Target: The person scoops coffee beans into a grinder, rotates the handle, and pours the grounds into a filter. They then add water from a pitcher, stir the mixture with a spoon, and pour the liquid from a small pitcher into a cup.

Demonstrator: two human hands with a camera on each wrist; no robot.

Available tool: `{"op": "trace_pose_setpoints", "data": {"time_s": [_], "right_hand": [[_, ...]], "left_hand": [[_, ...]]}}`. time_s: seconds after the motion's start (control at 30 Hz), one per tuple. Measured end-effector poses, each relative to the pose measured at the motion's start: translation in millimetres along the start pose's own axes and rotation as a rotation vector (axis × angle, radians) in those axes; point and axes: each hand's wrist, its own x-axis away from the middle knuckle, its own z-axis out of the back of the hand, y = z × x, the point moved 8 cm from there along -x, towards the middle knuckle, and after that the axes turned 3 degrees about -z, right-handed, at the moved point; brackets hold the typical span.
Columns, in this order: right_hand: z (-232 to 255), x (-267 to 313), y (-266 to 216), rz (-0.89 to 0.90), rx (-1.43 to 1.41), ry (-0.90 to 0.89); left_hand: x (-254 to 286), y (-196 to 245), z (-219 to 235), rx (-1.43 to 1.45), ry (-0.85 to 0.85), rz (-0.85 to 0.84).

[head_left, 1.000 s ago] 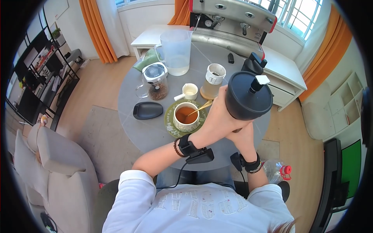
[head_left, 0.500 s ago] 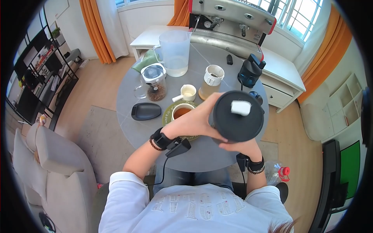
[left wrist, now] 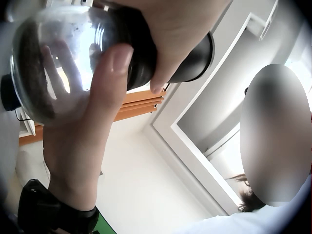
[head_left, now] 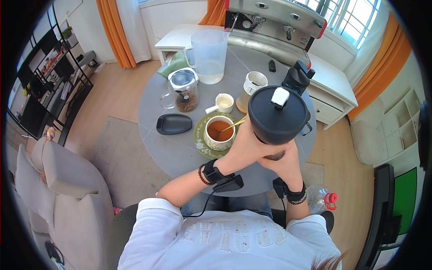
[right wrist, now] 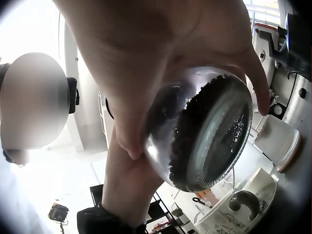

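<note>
My two hands hold a hand coffee grinder, whose black flared top point(head_left: 279, 117) carries a white knob point(head_left: 281, 94). It stands tilted over the table's near right side. My left hand point(head_left: 245, 144) grips the black narrow part under the top. Lower down, my right hand point(head_left: 288, 164) wraps round the clear glass jar point(left wrist: 63, 63). Dark grounds point(right wrist: 190, 131) lie inside the jar in the right wrist view. Left of the hands, a cup of brown tea point(head_left: 219, 130) with a gold spoon point(head_left: 234, 125) sits on a green saucer point(head_left: 200, 135).
Around the round grey table point(head_left: 157, 153) stand a small white pitcher point(head_left: 224, 102), a white-topped glass point(head_left: 255, 83), a glass jug of beans point(head_left: 184, 96), a black dish point(head_left: 174, 123), a large water pitcher point(head_left: 209, 56) and a black device point(head_left: 297, 76). An espresso machine point(head_left: 274, 31) stands behind.
The grinder's top swung down towards the person, then back up and away. My left hand covered part of the cup half a second ago; the cup shows fully now. Both hands kept their hold.
</note>
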Motion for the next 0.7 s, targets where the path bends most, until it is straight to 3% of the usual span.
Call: {"op": "trace_pose_setpoints", "data": {"time_s": [0.17,0.3,0.4,0.5,0.6,0.7], "right_hand": [[-3,5,-8,0.105,0.269,0.191],[1,6,-9,0.145,0.239,0.222],[6,8,-2,0.106,0.24,0.256],[11,10,16,-0.023,0.129,0.218],[10,12,23,0.008,0.123,0.09],[0,14,21,0.028,0.075,-0.172]], "left_hand": [[3,-12,-6,0.159,0.102,0.062],[12,-3,-5,0.139,-0.004,0.061],[20,8,5,-0.102,-0.146,-0.101],[28,2,16,-0.145,-0.147,-0.088],[18,-16,27,-0.021,-0.241,0.074],[3,-10,34,-0.009,-0.382,0.048]]}}
